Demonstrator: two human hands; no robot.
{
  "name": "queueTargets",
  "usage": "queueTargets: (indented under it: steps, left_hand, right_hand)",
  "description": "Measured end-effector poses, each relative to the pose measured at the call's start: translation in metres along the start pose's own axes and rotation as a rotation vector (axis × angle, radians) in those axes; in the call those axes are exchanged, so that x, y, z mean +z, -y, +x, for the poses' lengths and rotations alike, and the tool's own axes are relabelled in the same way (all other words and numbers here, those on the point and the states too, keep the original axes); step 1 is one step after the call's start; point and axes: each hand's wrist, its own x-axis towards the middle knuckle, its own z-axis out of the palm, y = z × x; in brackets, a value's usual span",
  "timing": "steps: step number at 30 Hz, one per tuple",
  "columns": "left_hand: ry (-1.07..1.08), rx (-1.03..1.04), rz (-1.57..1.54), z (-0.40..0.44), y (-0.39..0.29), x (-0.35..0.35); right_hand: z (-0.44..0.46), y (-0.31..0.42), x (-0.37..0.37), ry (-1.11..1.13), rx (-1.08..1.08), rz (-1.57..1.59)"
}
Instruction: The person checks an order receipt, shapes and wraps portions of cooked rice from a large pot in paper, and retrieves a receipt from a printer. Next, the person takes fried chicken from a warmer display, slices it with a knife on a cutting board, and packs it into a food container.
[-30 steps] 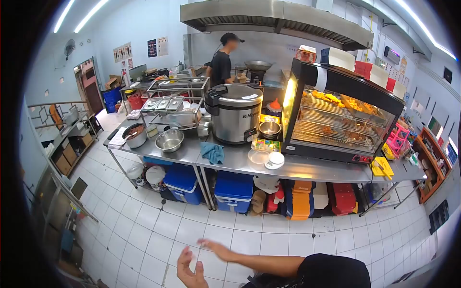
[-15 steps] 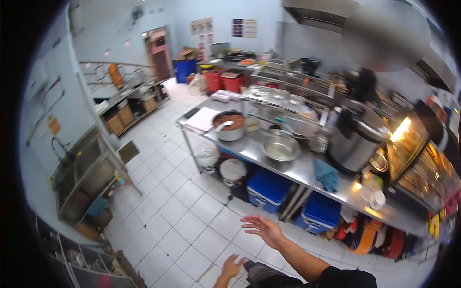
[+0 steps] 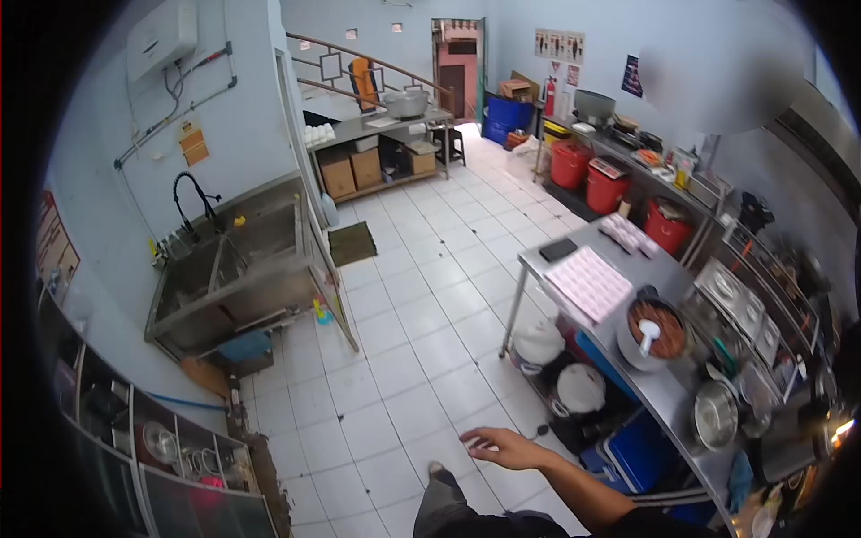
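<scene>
My right hand (image 3: 504, 447) reaches in from the lower right, above the tiled floor. Its fingers are loosely bent and apart, and nothing is in them. Nearest to it is a white lidded bucket (image 3: 581, 388) under the steel worktable (image 3: 619, 339), with a gap between. On that table stands a pot of brown sauce (image 3: 642, 354) with a white ladle (image 3: 647, 334) in it. A metal bowl (image 3: 715, 416) is further along the table. My left hand is out of view.
A steel double sink (image 3: 235, 291) stands at the left wall, with a shelved cabinet (image 3: 202, 457) nearer me. White tiled floor (image 3: 404, 314) runs towards the doorway (image 3: 457, 72). Blue cooler boxes (image 3: 632, 453) sit under the worktable. A dark mat (image 3: 352, 245) lies by the sink.
My view has swung left, bringing the sink fully into sight and shifting the worktable to the right. My left hand has left the view. My right hand stays empty.
</scene>
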Motion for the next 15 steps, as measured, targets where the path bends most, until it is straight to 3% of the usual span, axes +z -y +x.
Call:
queueTargets:
  steps: [2,3,4,6,7,8,11,15]
  left_hand:
    - [0.015,0.243,0.141,0.055,-0.087,-0.02]
    - [-0.028,0.493,0.361,0.095,-0.151,-0.032]
    - [0.13,0.649,0.828,0.121,-0.219,-0.059]
    - [-0.066,0.588,0.042,0.134,-0.362,-0.096]
    - [0.156,0.455,-0.33,0.123,-0.444,-0.13]
    - [0.048,0.625,-0.486,0.133,-0.51,-0.141]
    - [0.081,0.976,-0.507,0.133,-0.674,-0.203]
    - [0.023,0.979,-0.285,0.202,-0.785,-0.262]
  right_hand:
    - [0.044,0.017,-0.028,0.048,-0.013,-0.085]
    - [0.067,0.022,-0.047,0.009,0.001,-0.06]
    - [0.088,0.023,-0.063,-0.037,0.009,-0.025]
    - [0.137,0.01,-0.09,-0.166,0.05,0.044]
    - [0.162,0.001,-0.102,-0.2,0.07,0.045]
    - [0.188,-0.009,-0.117,-0.236,0.095,0.042]
    - [0.268,-0.031,-0.168,-0.202,0.147,-0.057]
    - [0.384,-0.07,-0.253,-0.094,0.107,-0.112]
